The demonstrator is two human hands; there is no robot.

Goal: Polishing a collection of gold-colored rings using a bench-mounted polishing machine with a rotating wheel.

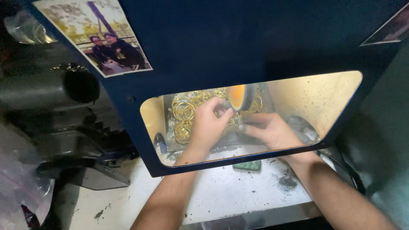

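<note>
We have both hands inside the lit opening of the dark blue hood [238, 47], close under the orange polishing wheel [239, 98]; our left hand [208, 123] is curled shut with its fingertips pinched on a small piece right at the wheel's lower edge, and our right hand [272, 130] lies just right of the wheel, fingers bent in toward the same spot. The piece itself is too small and too hidden to name; we judge it to be 1 thin metal ring like the gold bangles [187, 113] heaped behind the wheel to its left; whether the right hand pinches it too we cannot tell. Such a ring would be light, stiff and smooth, so slippery under a spinning wheel; we judge it best taken by its rim on 2 opposite sides, fingertips clear of the wheel. A green pad [247, 165] lies on the white worktop [221, 191] below the wheel.
</note>
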